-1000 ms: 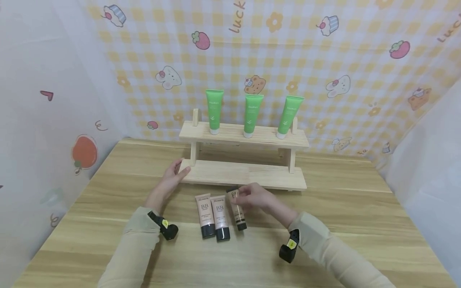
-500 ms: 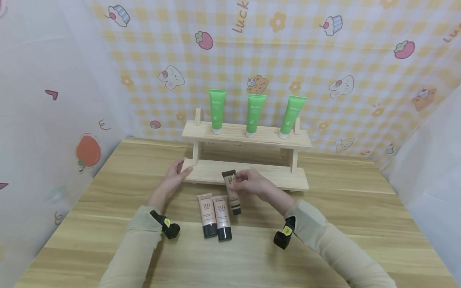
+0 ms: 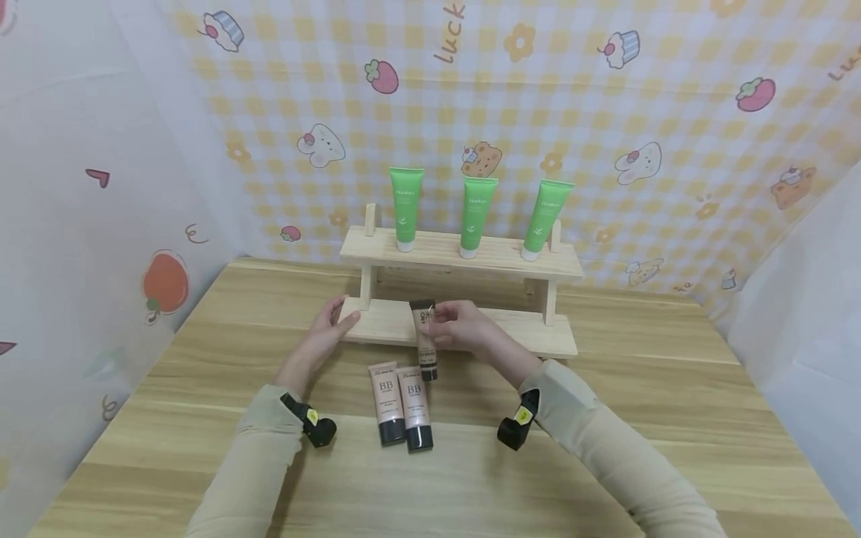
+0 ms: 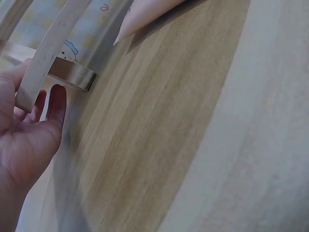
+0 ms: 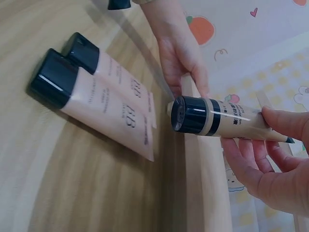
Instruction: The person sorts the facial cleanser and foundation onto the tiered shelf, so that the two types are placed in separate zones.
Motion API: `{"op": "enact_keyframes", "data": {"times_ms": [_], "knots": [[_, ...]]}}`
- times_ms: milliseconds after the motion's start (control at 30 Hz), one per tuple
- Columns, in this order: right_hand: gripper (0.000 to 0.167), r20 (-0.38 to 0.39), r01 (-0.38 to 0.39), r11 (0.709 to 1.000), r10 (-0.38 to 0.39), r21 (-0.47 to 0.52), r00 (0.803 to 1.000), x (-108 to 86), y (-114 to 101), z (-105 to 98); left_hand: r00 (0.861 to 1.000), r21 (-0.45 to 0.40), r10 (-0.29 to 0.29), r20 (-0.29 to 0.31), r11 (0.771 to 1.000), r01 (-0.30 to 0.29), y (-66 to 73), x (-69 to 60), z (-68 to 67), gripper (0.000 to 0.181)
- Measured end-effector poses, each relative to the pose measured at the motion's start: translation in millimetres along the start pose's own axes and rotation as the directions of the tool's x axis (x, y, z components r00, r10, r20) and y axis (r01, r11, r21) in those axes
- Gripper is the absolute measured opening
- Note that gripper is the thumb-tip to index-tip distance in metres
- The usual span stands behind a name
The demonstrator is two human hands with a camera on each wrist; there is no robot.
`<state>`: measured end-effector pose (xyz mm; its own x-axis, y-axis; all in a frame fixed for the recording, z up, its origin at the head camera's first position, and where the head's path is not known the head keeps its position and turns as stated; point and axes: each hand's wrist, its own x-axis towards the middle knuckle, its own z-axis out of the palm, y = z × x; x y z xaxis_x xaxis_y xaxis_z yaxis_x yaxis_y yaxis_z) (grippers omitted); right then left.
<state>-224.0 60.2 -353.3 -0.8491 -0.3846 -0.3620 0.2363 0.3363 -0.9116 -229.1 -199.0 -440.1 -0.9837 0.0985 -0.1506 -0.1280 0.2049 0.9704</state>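
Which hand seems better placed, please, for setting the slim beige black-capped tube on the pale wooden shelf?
Probably the right hand: it pinches the slim beige black-capped tube near the lower board of the pale wooden shelf. The left hand holds that board's left end.

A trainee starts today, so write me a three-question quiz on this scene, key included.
1. How many green tubes are on the upper shelf?
2. True or false: the left hand holds a BB tube.
3. Fill in: the right hand holds a slim tube whose cap is ____.

Key:
1. Three.
2. False; it grips an end of the lower shelf, and both BB tubes lie on the table.
3. Black.
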Motion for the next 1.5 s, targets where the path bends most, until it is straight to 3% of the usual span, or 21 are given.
{"op": "enact_keyframes", "data": {"times_ms": [133,367,533,700,1000,1500], "knots": [[0.06,-0.035,0.012,0.999,-0.011,0.045,0.999,5.2,-3.7,1.0,1.0,0.02,-0.007,0.011,1.0,0.007,1.6,-0.3,-1.1,0.075],[0.045,-0.051,0.099,0.992,-0.095,0.079,0.994,10.2,-7.0,2.1,0.999,0.058,-0.042,0.006,0.997,0.042,8.4,1.3,0.0,0.071],[0.047,-0.088,0.088,0.99,-0.078,0.108,0.993,17.8,-10.4,5.8,0.997,0.077,-0.077,-0.001,0.994,0.077,12.1,1.0,-0.7,0.069],[0.047,-0.13,0.136,0.988,-0.125,0.08,0.984,25.6,-12.8,7.0,0.996,0.122,-0.09,0.013,0.989,0.088,15.2,2.3,-1.4,0.071],[0.052,-0.198,0.233,0.972,-0.236,-0.035,0.951,36.6,-14.6,16.2,0.996,0.092,-0.09,0.013,0.992,0.088,13.6,1.5,-0.4,0.07],[0.045,-0.249,0.261,0.962,-0.273,-0.079,0.929,47.4,-14.4,22.5,0.996,0.142,-0.069,0.053,0.988,0.061,15.4,-2.0,-1.6,0.068]]}}
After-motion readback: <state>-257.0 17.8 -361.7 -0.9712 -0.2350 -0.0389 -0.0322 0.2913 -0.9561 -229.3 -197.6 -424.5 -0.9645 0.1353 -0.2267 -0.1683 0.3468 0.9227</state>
